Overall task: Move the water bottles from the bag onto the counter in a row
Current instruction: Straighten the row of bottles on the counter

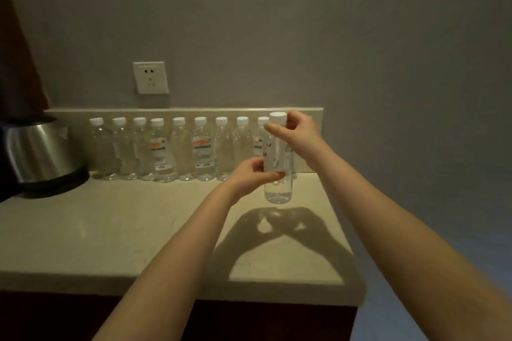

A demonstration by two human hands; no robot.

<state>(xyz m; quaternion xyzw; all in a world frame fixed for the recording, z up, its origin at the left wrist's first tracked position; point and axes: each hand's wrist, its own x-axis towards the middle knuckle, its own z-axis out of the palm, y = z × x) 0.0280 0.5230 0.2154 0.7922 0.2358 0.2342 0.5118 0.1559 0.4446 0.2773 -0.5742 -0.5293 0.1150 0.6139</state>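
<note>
The person holds one clear water bottle [278, 189] upright in both hands above the tabletop [110, 227], in front of the right end of the row. The left hand [249, 174] is wrapped round the bottle's middle and seems to take its weight. The right hand [297, 130] pinches the neck just under the white cap [278, 118], probably to keep the bottle vertical on its way down. Its base seems clear of the surface, with the hands' shadow [277, 232] falling beneath it.

At least nine capped bottles [180, 147] stand shoulder to shoulder against the low backsplash [194, 111], which gives them a straight line to follow. A steel kettle [41, 152] blocks the left end, so the row grows rightwards. Little tabletop remains past the last bottle, so the held one likely needs setting close beside it. The bag is out of view.
</note>
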